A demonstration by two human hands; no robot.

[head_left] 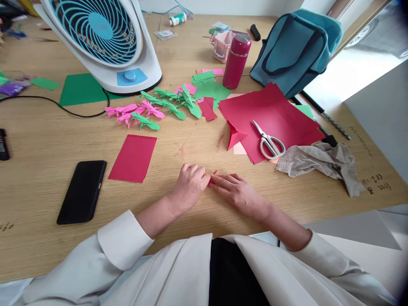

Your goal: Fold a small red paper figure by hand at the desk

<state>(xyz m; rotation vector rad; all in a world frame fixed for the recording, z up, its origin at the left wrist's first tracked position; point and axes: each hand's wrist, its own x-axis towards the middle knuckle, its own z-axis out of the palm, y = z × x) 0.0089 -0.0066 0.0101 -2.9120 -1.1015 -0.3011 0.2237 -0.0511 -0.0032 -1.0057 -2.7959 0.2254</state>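
Note:
A small piece of folded red paper is at the table's near middle, mostly covered by my fingers. My left hand is closed, its thumb and fingertips pinching the paper from the left. From the right, my right hand holds the same piece between its fingertips, the fingers fairly straight and close together. A thin red tip sticks out above the right fingertips. Left of my hands lies a flat stack of red paper rectangles. Beyond them are several folded green paper figures and pink paper figures.
Scissors rest on large red sheets at right, with a crumpled cloth beside them. A black phone lies at left. Farther back stand a fan, a red flask and a blue bag.

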